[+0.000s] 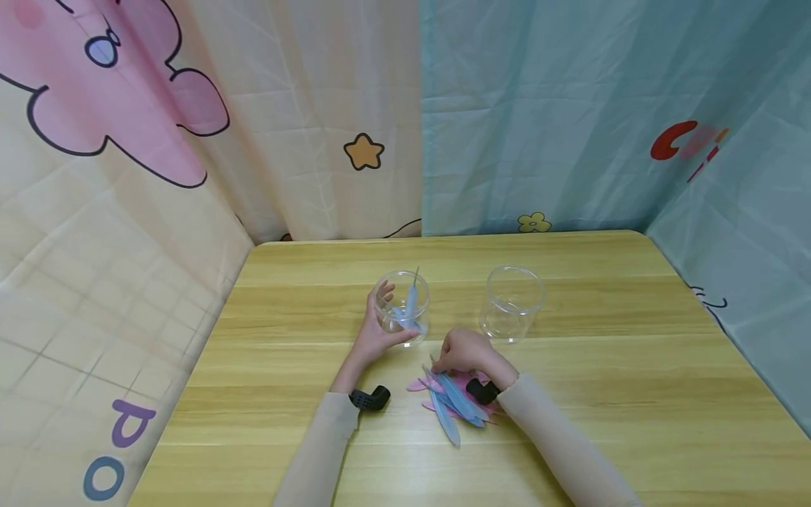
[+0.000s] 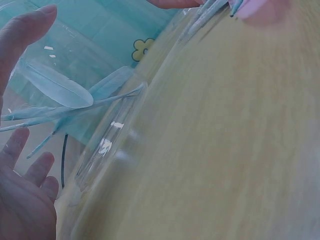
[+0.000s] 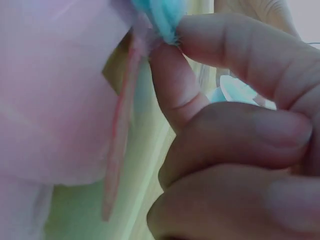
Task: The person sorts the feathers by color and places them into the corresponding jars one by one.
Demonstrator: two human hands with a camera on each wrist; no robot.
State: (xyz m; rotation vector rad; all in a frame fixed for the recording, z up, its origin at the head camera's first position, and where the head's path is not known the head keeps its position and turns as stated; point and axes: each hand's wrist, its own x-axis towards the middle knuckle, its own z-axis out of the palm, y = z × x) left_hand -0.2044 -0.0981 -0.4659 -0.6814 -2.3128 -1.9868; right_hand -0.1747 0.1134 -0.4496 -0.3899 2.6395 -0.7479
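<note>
My left hand (image 1: 370, 339) holds a clear plastic cup (image 1: 424, 299), thumb on the near side and fingers round the far side. Inside the cup are several light blue feathers (image 2: 57, 85), one standing with its quill above the rim. To the right and nearer, my right hand (image 1: 467, 350) is over a loose pile of blue feathers (image 1: 445, 419) and pink feathers (image 1: 415, 385). In the right wrist view, its thumb and index finger pinch the fluffy end of a blue feather (image 3: 165, 17), close beside a large blurred pink feather (image 3: 50, 100).
A second clear cup (image 1: 512, 310) stands upright to the right, beyond my right hand. Everything rests on a wood-grain table (image 1: 253, 422), with printed curtains (image 1: 317, 141) behind and at both sides. A black wrist camera band (image 1: 370, 399) is on each wrist.
</note>
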